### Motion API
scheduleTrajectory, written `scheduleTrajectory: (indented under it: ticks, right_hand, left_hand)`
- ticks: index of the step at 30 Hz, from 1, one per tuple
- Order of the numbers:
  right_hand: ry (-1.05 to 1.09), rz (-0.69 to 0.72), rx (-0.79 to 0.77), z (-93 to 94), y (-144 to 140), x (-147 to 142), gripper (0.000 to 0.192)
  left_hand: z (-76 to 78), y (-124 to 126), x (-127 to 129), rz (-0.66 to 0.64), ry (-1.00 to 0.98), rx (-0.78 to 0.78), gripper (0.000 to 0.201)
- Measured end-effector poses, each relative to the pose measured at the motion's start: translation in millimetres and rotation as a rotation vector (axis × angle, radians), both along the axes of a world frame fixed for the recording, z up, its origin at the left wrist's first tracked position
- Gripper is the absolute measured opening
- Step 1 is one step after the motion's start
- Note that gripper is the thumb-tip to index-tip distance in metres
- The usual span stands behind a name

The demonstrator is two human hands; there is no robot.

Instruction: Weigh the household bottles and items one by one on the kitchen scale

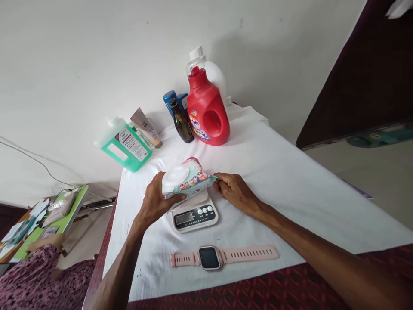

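Note:
Both my hands hold a soft pack of wet wipes [189, 177] with a white flip lid and pink cartoon print, just above a small white kitchen scale [194, 214]. My left hand [158, 199] grips the pack's left end under the lid. My right hand [232, 189] pinches its right end. Whether the pack rests on the scale's platform or hovers over it cannot be told. The scale's display looks dark. A pink smartwatch [209, 257] lies flat on the white cloth [290, 181] in front of the scale.
At the back of the table stand a red detergent jug [206, 110], a dark brown bottle [181, 121], a blue container [171, 100], a beige tube [146, 127] and a green liquid jug [125, 146]. A low green table [69, 215] with packets sits at left, beside a person's patterned sleeve [41, 275].

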State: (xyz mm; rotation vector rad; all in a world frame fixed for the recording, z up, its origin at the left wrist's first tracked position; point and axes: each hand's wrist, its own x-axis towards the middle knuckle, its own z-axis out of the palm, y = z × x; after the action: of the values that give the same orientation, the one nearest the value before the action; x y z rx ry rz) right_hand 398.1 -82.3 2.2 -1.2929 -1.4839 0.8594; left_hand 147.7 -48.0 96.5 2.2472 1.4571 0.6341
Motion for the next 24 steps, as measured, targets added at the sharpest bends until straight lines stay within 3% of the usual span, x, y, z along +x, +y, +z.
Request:
scheduleTrajectory:
  ticks: [5, 9, 12, 15, 17, 20, 24]
  right_hand:
    - [0.004, -0.007, 0.019, 0.1, -1.0, 0.6, 0.014]
    - [0.018, 0.004, 0.027, -0.6, -2.4, 1.3, 0.012]
    - [0.020, 0.004, 0.032, -1.4, -1.8, 1.6, 0.012]
    - [0.010, -0.004, 0.042, -2.1, -0.1, 1.7, 0.014]
    - [-0.001, -0.011, 0.054, -3.2, 1.3, 1.6, 0.015]
    - [-0.008, -0.019, 0.064, -5.6, 2.7, 1.6, 0.017]
    - [0.007, -0.020, 0.047, -6.7, 2.0, 2.3, 0.018]
  left_hand:
    - [-8.1, 11.6, -6.5, 0.127, -0.261, -0.111, 0.045]
    - [-1.0, 44.2, -6.4, 0.119, -0.460, -0.161, 0.049]
    - [12.9, 82.2, 1.4, 0.069, -0.386, -0.025, 0.048]
    - [18.9, 124.3, 15.5, -0.071, -0.199, 0.092, 0.047]
    - [12.6, 150.9, 27.2, -0.216, -0.123, 0.078, 0.050]
    - [-9.0, 184.1, 43.7, -0.380, -0.091, 0.029, 0.059]
    - [-35.1, 207.0, 50.5, -0.378, -0.087, 0.066, 0.070]
